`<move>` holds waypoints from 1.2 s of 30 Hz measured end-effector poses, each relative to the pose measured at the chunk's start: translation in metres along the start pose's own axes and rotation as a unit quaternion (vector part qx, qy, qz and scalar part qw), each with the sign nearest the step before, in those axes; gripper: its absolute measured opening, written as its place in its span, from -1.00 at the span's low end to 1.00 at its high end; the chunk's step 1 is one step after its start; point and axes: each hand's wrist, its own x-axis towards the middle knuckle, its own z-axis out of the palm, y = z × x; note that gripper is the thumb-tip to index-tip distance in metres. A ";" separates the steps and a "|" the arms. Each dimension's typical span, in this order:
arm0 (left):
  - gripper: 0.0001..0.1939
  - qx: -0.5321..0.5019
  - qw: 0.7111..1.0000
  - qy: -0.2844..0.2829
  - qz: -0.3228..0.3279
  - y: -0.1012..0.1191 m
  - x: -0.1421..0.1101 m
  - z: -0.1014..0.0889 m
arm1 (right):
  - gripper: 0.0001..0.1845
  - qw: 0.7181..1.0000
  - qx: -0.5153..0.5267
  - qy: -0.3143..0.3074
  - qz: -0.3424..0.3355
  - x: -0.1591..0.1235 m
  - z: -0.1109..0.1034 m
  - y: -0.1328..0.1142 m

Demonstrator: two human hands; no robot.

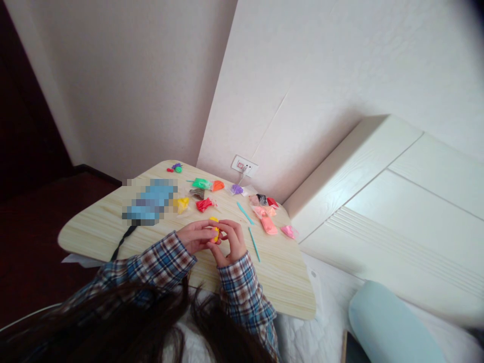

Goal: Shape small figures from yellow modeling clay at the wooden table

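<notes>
Currently, your left hand [196, 236] and right hand [233, 241] pinch the small yellow clay-like piece [216, 235] between them, just below frame centre — probably light, soft, easily dented; grip it by the edges, lightly.

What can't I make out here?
In the head view:
- Yellow piece: full shape, hidden by the left hand and right hand.
- Blue pixelated patch: contents, masked by blocks.
- Pale blue cushion: lower end, cut off by the bottom edge.
- Far-corner green piece: detail, too small.
</notes>
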 end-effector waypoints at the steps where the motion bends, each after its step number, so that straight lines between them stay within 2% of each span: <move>1: -0.66 -0.003 1.000 -0.002 0.001 0.000 0.000 0.001 | -0.65 1.000 0.001 0.002 0.000 0.000 0.000 0.000; 7: -0.64 -0.009 1.000 0.014 -0.010 0.003 -0.003 0.004 | -0.66 0.999 -0.014 0.014 -0.030 0.002 -0.002 -0.001; 11: -0.68 -0.008 0.999 0.028 -0.014 0.002 -0.001 0.001 | -0.64 1.000 -0.018 0.021 -0.011 0.001 -0.003 -0.004; 17: -0.77 -0.016 1.000 0.004 -0.008 0.000 0.002 -0.003 | -0.62 0.999 -0.021 0.033 -0.006 0.000 -0.003 -0.005; 25: -0.76 0.003 1.000 0.020 -0.020 0.003 -0.002 0.004 | -0.61 0.999 -0.015 0.043 -0.028 0.000 -0.002 -0.001; 36: -0.73 -0.004 1.000 0.014 0.022 0.000 0.000 -0.001 | -0.61 0.999 -0.018 0.046 -0.014 0.000 -0.001 -0.003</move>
